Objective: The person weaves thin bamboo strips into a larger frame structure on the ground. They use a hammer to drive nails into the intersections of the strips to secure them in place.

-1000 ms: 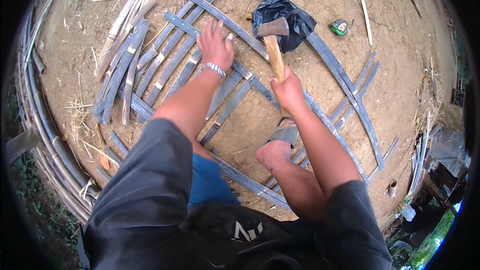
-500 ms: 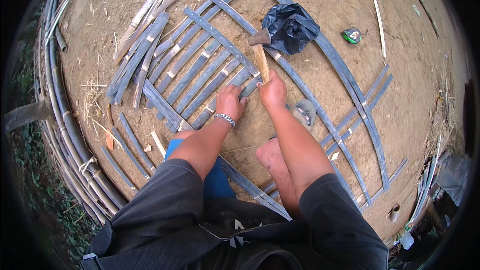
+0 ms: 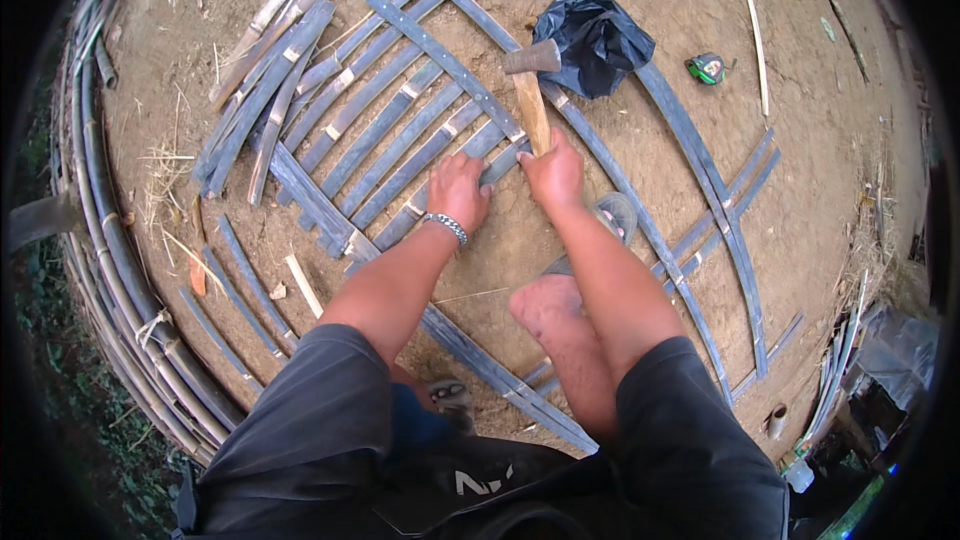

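Seen beyond the right hand point(image 3: 553, 175): a black plastic bag point(image 3: 598, 50) and, farther right, a green-black tape measure point(image 3: 706, 69), with bamboo poles point(image 3: 101, 190) well left of the left hand point(image 3: 458, 192).

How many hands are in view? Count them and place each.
2: the left hand lies on a dark slat; the right hand, to its right, holds a wooden-handled tool. No other hand shows.

The tool head point(image 3: 532, 57) is dull metal, its handle point(image 3: 534, 112) wood, the bag point(image 3: 595, 45) glossy plastic.
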Motion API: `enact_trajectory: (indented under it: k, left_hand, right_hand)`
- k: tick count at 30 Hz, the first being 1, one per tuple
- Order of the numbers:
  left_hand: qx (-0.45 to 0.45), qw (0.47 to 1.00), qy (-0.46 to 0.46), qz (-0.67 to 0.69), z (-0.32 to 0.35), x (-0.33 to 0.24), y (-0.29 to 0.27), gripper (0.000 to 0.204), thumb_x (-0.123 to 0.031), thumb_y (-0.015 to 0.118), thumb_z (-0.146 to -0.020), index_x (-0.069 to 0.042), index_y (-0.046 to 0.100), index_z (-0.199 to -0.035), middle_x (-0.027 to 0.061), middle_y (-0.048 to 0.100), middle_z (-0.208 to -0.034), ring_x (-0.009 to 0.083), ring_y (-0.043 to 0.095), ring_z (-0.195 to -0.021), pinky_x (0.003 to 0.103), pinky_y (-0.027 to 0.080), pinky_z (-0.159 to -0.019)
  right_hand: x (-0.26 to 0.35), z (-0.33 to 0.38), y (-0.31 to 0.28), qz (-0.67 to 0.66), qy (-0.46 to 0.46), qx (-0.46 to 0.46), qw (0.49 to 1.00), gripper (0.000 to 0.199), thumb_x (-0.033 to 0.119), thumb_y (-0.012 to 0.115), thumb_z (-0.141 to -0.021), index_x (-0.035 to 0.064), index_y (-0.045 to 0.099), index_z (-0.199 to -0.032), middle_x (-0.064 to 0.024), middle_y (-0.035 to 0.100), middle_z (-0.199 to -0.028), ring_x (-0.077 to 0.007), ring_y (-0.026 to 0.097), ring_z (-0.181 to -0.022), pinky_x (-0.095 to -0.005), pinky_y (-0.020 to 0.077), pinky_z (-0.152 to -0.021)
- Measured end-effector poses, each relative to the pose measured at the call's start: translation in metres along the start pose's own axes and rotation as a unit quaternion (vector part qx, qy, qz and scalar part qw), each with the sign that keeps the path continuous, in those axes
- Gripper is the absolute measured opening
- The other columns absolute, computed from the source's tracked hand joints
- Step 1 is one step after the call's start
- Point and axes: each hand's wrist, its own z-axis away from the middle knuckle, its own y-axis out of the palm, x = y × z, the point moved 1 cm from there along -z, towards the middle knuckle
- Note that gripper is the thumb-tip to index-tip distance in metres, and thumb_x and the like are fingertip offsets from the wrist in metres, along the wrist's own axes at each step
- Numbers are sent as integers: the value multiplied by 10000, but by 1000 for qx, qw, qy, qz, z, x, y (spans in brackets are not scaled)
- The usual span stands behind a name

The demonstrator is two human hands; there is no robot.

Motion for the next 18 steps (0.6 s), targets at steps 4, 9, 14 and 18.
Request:
enact_trajectory:
  k: [4,9,14,18]
  left_hand:
    - [-43,998,39,13,6,6,4,316,-172,834,-771,-92,740,-1063,125,630,-1018,338,601,-1054,465,472,-964]
    - [-49,997,41,40,9,10,5,320,-165,810,-785,-98,763,-1094,99,652,-1037,305,601,-1078,450,460,-979]
    - [-52,997,26,59,12,10,8,314,-164,824,-786,-86,774,-1086,111,640,-988,319,603,-1041,438,478,-958]
    - [-66,994,61,55,8,14,8,320,-175,836,-785,-87,784,-1088,113,635,-960,318,604,-1005,425,494,-926]
  right_hand:
    - [-1,-1,3,10,-14,-10,1000,406,186,861,-765,35,642,-1072,-263,727,-983,-465,689,-978,-512,538,-863]
    - [0,1,5,20,0,-24,1000,469,203,875,-751,33,652,-1127,-262,728,-1008,-450,693,-1001,-498,539,-880]
    - [2,-2,5,21,7,-12,1000,533,208,888,-734,28,651,-1177,-265,725,-1050,-437,689,-1030,-478,536,-901]
    - [-13,-7,11,-5,-2,-19,1000,545,216,897,-725,33,651,-1175,-255,726,-1065,-429,687,-1040,-468,532,-909]
